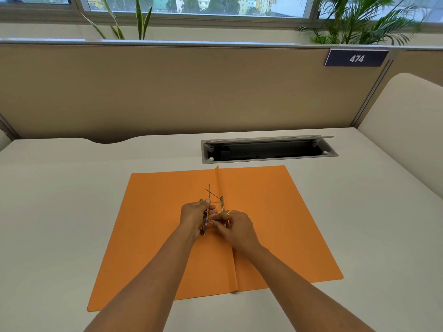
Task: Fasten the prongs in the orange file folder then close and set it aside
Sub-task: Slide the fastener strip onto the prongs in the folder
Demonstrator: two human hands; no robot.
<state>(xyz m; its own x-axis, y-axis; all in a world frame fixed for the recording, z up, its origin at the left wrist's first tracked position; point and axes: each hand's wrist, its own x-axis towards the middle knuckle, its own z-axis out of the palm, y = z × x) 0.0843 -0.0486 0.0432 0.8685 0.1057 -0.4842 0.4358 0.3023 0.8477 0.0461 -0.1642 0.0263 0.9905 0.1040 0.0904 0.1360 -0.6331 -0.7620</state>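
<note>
The orange file folder [271, 219] lies open flat on the desk, its spine crease running toward me down the middle. Thin metal prongs [210, 191] stick up crossed just left of the crease. A metal fastener bar [222, 203] lies along the crease. My left hand [195, 216] pinches a metal strip of the fastener, thumb on top. My right hand [236, 225], with a ring on one finger, has its fingertips closed on the lower end of a prong, touching the left hand's fingers. Part of the fastener is hidden under my fingers.
A recessed cable tray [269, 149] with an open lid sits in the white desk [60, 200] beyond the folder. A tan partition [167, 89] with a "474" label [356, 58] bounds the back. A cream chair back [407, 130] stands at right.
</note>
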